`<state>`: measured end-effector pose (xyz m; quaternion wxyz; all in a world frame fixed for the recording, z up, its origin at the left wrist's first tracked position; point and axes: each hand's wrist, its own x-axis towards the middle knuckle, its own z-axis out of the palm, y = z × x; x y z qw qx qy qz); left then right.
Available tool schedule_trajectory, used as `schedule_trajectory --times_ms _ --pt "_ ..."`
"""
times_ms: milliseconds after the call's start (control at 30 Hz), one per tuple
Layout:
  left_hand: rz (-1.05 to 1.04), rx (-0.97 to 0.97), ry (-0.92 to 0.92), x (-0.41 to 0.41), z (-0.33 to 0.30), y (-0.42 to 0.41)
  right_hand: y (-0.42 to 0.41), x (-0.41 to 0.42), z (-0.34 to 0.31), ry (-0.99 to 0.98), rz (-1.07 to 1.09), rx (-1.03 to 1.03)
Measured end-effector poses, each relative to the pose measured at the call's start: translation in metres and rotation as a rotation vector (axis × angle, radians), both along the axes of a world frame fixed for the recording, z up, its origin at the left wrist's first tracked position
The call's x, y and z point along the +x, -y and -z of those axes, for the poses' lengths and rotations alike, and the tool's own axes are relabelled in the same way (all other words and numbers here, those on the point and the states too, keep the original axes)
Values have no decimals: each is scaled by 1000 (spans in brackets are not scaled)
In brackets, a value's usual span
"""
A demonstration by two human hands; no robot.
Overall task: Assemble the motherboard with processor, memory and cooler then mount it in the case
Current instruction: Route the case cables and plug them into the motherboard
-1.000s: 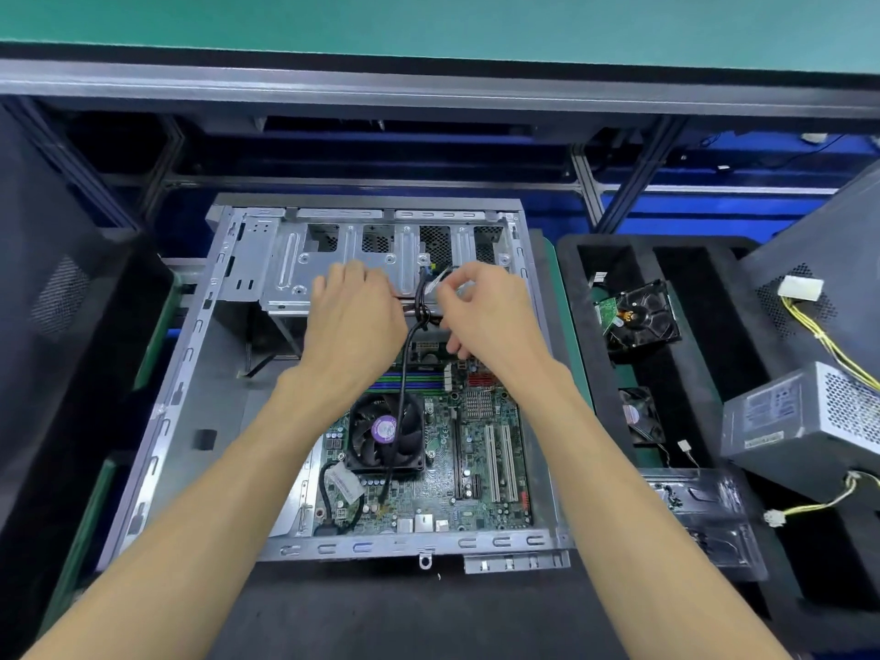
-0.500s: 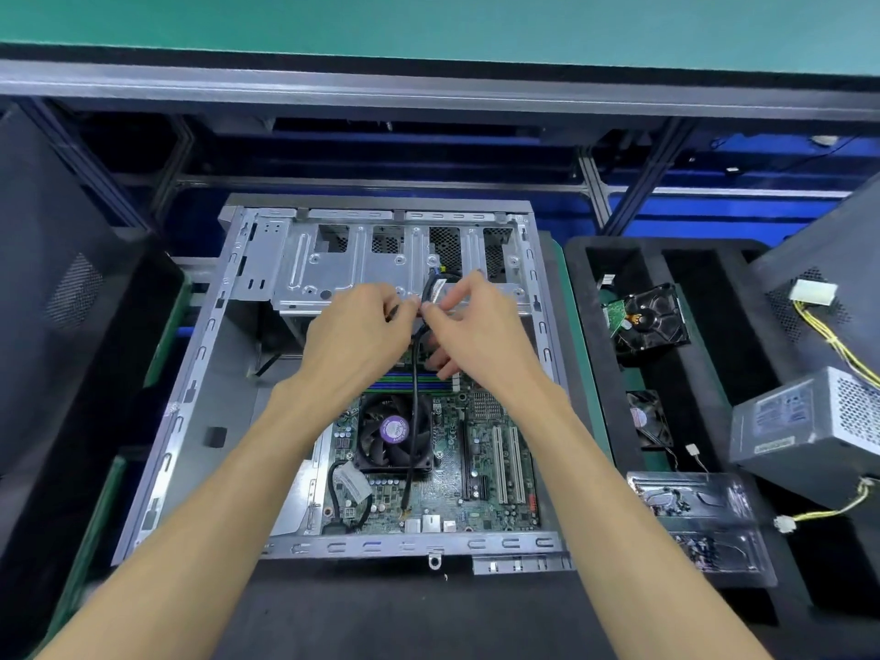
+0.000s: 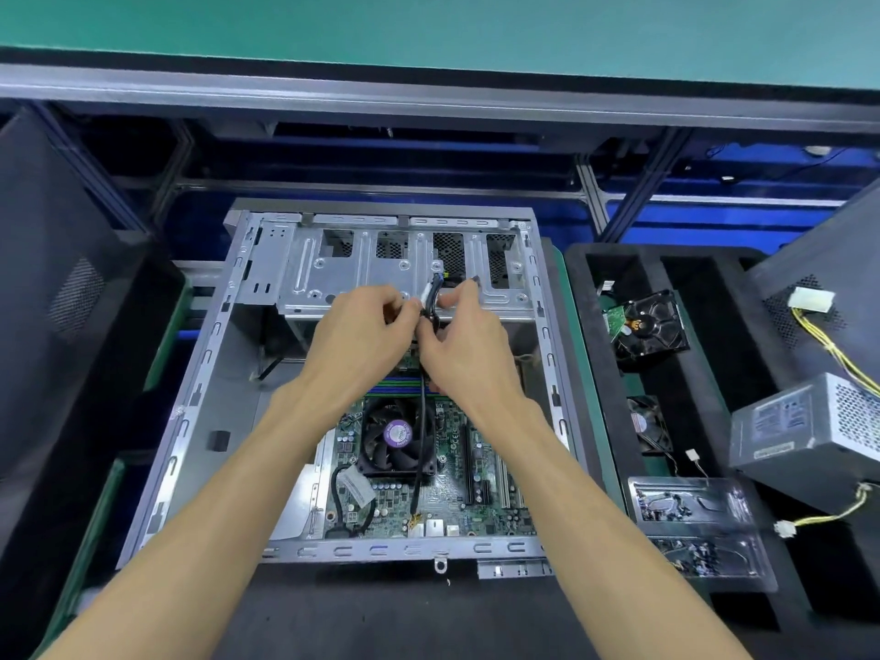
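Since the earlier frames your two hands have closed together over the cable: they were apart on the drive cage, and now the fingertips meet at the cable's upper end.

Nearest you, the case (image 3: 190, 421) lies open on its side on the dark tabletop (image 3: 428, 612), its front rail towards you. The motherboard (image 3: 452, 493) already sits inside it, with the cooler (image 3: 397, 435) fan mounted and the memory (image 3: 400, 387) slots just beyond it, partly covered by your wrists. A black cable (image 3: 420, 445) runs up from the board's near edge, crosses the right side of the cooler and rises between your hands.

Your left hand (image 3: 359, 335) is curled, thumb and fingers pinching the cable near its white tag. Your right hand (image 3: 464, 345) is likewise curled, pinching the same cable just beside the left; both hands hide the board's far edge and the lower lip of the drive cage (image 3: 362, 273).

To the right, well apart from the case, a black foam tray (image 3: 595, 373) holds a hard drive (image 3: 650, 326), a small fan (image 3: 647, 423) and two clear plastic packs (image 3: 690, 504). A grey power supply (image 3: 809, 431) with yellow leads rests at the tray's right edge. A dark side panel (image 3: 57, 288) stands at your left. Beyond the case runs the blue-lit frame under a green shelf (image 3: 428, 26).
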<state>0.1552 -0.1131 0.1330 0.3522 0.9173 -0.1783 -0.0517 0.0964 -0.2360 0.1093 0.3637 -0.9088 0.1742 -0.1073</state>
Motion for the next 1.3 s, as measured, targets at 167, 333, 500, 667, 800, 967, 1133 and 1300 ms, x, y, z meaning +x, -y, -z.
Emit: schedule_trajectory --times_ms 167,333,500,667,800,967,1133,1300 --pt "-36 4 -25 4 0 8 5 7 -5 22 39 -1" --pt "122 -17 -105 9 -10 24 0 3 -3 51 94 106" --pt "198 -162 -199 6 -14 29 4 -4 0 82 131 306" --pt "27 -559 -380 6 -12 17 12 -9 0 86 71 448" --pt "-18 -741 -453 10 -13 0 17 -10 -7 35 22 642" --pt "-109 -1000 -322 2 -17 -26 24 -10 -17 -32 -38 868" --pt "46 -937 -89 -8 -25 -43 24 -9 -16 -47 -35 838" --pt "108 -693 -24 -9 -27 -51 27 -16 -21 -407 -223 630"
